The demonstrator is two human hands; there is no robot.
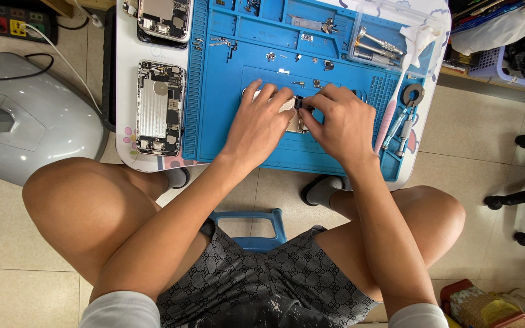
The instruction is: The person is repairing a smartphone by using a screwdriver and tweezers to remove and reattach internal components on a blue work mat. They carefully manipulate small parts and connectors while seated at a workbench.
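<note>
A blue mat (335,155) covered my small table (123,152). Two opened phones (160,106) lay left of it, three screwdrivers (377,47) in a tray. My left hand (256,124) pressed flat on a third phone (298,121) mid-mat; my right hand (341,121) pinched a small dark part (299,103) over it.

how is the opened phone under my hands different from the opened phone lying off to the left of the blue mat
The phone under the hands lies on the blue mat, mostly hidden by the left hand and right hand. The phone at left lies off the mat on the white table, untouched and in full view, its length running away from the person. Both are open, with inner parts exposed.
</note>
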